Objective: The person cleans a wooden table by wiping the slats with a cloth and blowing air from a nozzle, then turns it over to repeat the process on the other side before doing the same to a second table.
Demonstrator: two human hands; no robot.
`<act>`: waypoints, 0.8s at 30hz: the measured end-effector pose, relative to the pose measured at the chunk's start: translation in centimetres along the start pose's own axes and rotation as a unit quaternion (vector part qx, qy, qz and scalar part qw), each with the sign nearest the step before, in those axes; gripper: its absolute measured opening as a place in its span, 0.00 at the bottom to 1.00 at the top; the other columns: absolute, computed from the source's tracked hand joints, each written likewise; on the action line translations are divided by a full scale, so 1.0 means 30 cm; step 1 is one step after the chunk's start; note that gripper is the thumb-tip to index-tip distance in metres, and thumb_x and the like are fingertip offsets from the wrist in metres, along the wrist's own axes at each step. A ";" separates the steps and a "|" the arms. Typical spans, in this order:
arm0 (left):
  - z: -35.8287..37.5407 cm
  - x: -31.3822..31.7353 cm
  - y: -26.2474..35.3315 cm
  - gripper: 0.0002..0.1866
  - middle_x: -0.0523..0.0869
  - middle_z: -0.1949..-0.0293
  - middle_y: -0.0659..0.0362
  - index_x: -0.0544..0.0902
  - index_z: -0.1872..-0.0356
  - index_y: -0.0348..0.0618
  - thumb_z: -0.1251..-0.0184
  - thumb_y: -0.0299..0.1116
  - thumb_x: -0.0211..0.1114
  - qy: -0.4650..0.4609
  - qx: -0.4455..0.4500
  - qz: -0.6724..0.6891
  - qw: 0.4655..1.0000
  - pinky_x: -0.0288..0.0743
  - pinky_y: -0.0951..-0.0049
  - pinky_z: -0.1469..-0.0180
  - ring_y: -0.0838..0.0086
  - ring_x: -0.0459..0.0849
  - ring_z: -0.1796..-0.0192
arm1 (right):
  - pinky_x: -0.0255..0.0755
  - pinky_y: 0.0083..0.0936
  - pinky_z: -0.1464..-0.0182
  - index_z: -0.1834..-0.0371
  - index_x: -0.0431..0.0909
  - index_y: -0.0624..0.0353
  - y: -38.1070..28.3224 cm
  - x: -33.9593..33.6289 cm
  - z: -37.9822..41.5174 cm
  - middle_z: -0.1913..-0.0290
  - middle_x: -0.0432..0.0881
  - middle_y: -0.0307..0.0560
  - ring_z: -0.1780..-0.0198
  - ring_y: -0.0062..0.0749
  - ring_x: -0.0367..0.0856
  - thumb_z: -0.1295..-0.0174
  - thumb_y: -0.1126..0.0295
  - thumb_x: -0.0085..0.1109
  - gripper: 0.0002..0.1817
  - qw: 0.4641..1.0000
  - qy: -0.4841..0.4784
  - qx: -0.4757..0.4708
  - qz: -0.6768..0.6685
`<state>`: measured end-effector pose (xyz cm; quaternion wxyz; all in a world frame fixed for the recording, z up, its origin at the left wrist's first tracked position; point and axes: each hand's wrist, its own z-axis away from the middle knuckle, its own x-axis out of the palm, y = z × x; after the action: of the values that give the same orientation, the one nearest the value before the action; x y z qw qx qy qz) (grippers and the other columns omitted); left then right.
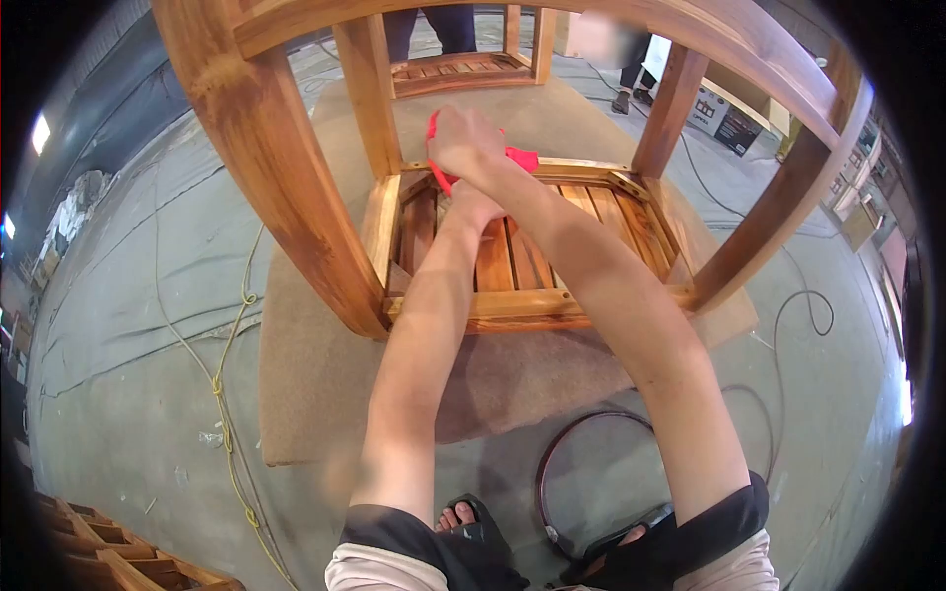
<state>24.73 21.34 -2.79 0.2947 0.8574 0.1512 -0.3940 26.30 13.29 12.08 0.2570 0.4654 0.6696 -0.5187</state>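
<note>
A wooden chair frame (320,212) lies upturned on a brown padded table (325,394), its slatted seat (532,251) low between the legs. Both my arms reach over it to the seat's far left corner. My right hand (463,143) is closed around a red cloth (522,158), which shows on both sides of the hand. Just below it, my left hand (475,205) is close against the right wrist, near the cloth's lower end. The left fingers are mostly hidden, so what they hold cannot be made out.
Beyond stands another wooden chair piece (463,74), with a person's legs (429,32) behind it. Another person's feet (631,98) are at the upper right, near a printed carton (719,118). A yellow cord (225,414) and a dark hose (544,473) lie on the floor.
</note>
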 end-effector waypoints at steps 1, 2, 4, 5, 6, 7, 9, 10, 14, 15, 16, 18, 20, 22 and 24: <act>-0.022 0.069 -0.089 0.14 0.73 0.52 0.59 0.74 0.49 0.49 0.31 0.40 0.60 0.037 0.049 0.003 0.998 0.68 0.67 0.43 0.70 0.70 0.46 | 0.77 0.43 0.42 0.48 0.82 0.61 0.021 0.020 -0.029 0.46 0.83 0.61 0.42 0.55 0.81 0.42 0.64 0.61 0.20 1.000 -0.012 0.000 -0.001; -0.031 0.080 -0.092 0.12 0.74 0.53 0.59 0.75 0.51 0.49 0.31 0.39 0.60 0.038 0.061 -0.002 0.997 0.68 0.68 0.43 0.71 0.70 0.47 | 0.77 0.43 0.42 0.47 0.82 0.61 0.052 0.040 -0.074 0.46 0.83 0.61 0.42 0.55 0.81 0.42 0.64 0.61 0.20 1.000 -0.026 0.001 -0.001; -0.057 0.046 -0.008 0.16 0.76 0.45 0.55 0.78 0.47 0.50 0.33 0.43 0.61 0.009 0.046 -0.020 0.999 0.66 0.66 0.38 0.66 0.72 0.40 | 0.77 0.43 0.42 0.47 0.82 0.61 0.064 0.058 -0.087 0.46 0.83 0.62 0.42 0.54 0.81 0.43 0.62 0.63 0.22 1.000 -0.024 -0.009 -0.009; -0.059 0.018 0.035 0.22 0.78 0.36 0.51 0.80 0.43 0.51 0.34 0.47 0.62 -0.021 0.018 -0.032 0.999 0.65 0.63 0.32 0.62 0.73 0.33 | 0.77 0.43 0.42 0.47 0.82 0.60 0.069 0.073 -0.096 0.46 0.83 0.62 0.42 0.55 0.81 0.43 0.62 0.63 0.21 0.999 -0.040 -0.016 -0.008; -0.029 0.017 0.033 0.20 0.80 0.40 0.51 0.81 0.47 0.48 0.35 0.46 0.62 -0.002 -0.015 0.049 0.999 0.66 0.64 0.33 0.61 0.75 0.36 | 0.77 0.42 0.42 0.48 0.83 0.60 0.079 0.087 -0.119 0.46 0.83 0.62 0.42 0.55 0.81 0.42 0.62 0.63 0.21 0.998 -0.054 -0.023 -0.007; -0.040 0.044 0.001 0.19 0.81 0.41 0.51 0.81 0.48 0.48 0.35 0.46 0.62 0.001 -0.020 0.156 0.988 0.66 0.64 0.34 0.61 0.75 0.36 | 0.77 0.42 0.42 0.48 0.83 0.60 0.070 0.083 -0.126 0.46 0.83 0.62 0.42 0.55 0.81 0.42 0.62 0.63 0.20 0.997 -0.065 -0.029 -0.006; -0.064 0.058 -0.018 0.18 0.82 0.43 0.51 0.82 0.51 0.47 0.34 0.47 0.61 0.010 -0.030 0.296 0.955 0.67 0.64 0.35 0.60 0.76 0.37 | 0.78 0.42 0.43 0.50 0.84 0.60 0.028 0.080 -0.097 0.47 0.83 0.62 0.42 0.55 0.81 0.43 0.62 0.63 0.19 0.998 -0.048 -0.036 0.010; -0.058 0.017 0.019 0.17 0.82 0.43 0.51 0.82 0.52 0.47 0.34 0.47 0.60 0.017 -0.038 0.332 0.942 0.68 0.64 0.36 0.60 0.76 0.37 | 0.78 0.41 0.44 0.51 0.84 0.60 0.010 0.077 -0.087 0.47 0.83 0.62 0.43 0.54 0.82 0.43 0.62 0.63 0.19 0.998 -0.039 -0.040 0.019; -0.009 0.003 0.072 0.15 0.84 0.46 0.53 0.83 0.54 0.46 0.30 0.45 0.56 0.136 -0.082 0.306 0.939 0.72 0.60 0.41 0.60 0.78 0.38 | 0.78 0.40 0.51 0.67 0.89 0.58 0.002 0.095 -0.111 0.65 0.87 0.57 0.54 0.54 0.85 0.44 0.62 0.65 0.11 0.999 0.007 -0.044 0.027; -0.009 0.002 0.059 0.15 0.84 0.47 0.52 0.83 0.54 0.46 0.30 0.44 0.55 0.167 -0.087 0.279 0.942 0.73 0.60 0.42 0.59 0.79 0.39 | 0.78 0.40 0.51 0.66 0.89 0.58 -0.017 0.080 -0.090 0.65 0.87 0.56 0.55 0.54 0.85 0.44 0.62 0.65 0.12 0.997 0.044 -0.039 0.046; -0.009 -0.002 0.049 0.15 0.85 0.48 0.52 0.83 0.54 0.45 0.29 0.43 0.54 0.197 -0.094 0.251 0.943 0.74 0.59 0.44 0.58 0.80 0.41 | 0.78 0.40 0.51 0.66 0.88 0.58 -0.032 0.067 -0.074 0.65 0.87 0.56 0.55 0.54 0.85 0.43 0.62 0.64 0.12 0.994 0.081 -0.032 0.064; 0.008 -0.043 0.059 0.16 0.86 0.50 0.49 0.84 0.54 0.43 0.28 0.42 0.53 0.228 -0.132 0.171 0.950 0.76 0.58 0.46 0.56 0.82 0.43 | 0.78 0.41 0.50 0.64 0.88 0.59 -0.027 0.023 -0.053 0.65 0.87 0.56 0.55 0.54 0.85 0.43 0.62 0.64 0.12 0.998 0.047 -0.046 0.021; 0.050 -0.182 0.185 0.17 0.86 0.51 0.46 0.85 0.55 0.42 0.28 0.42 0.53 0.288 -0.209 0.207 0.911 0.77 0.58 0.47 0.55 0.83 0.45 | 0.80 0.42 0.49 0.59 0.86 0.59 -0.013 -0.062 0.020 0.56 0.86 0.61 0.51 0.57 0.84 0.40 0.61 0.61 0.14 0.997 0.025 -0.077 -0.009; 0.042 -0.245 0.118 0.20 0.85 0.52 0.48 0.85 0.54 0.43 0.29 0.48 0.56 0.216 -0.204 -0.015 0.955 0.78 0.59 0.49 0.58 0.83 0.48 | 0.79 0.44 0.51 0.61 0.87 0.58 0.011 -0.129 0.161 0.59 0.86 0.62 0.55 0.57 0.85 0.38 0.61 0.61 0.13 0.982 0.131 -0.131 -0.033; 0.039 -0.292 0.044 0.22 0.82 0.52 0.53 0.86 0.54 0.45 0.29 0.52 0.57 0.198 -0.116 -0.264 0.937 0.79 0.59 0.53 0.61 0.83 0.51 | 0.78 0.43 0.55 0.63 0.87 0.59 0.021 -0.240 0.298 0.65 0.85 0.63 0.61 0.57 0.85 0.38 0.62 0.61 0.12 0.981 0.109 -0.124 -0.098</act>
<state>19.05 19.34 3.80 0.2420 0.8070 0.4720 -0.2597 28.76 2.39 14.79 0.1860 0.4162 0.7951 -0.4000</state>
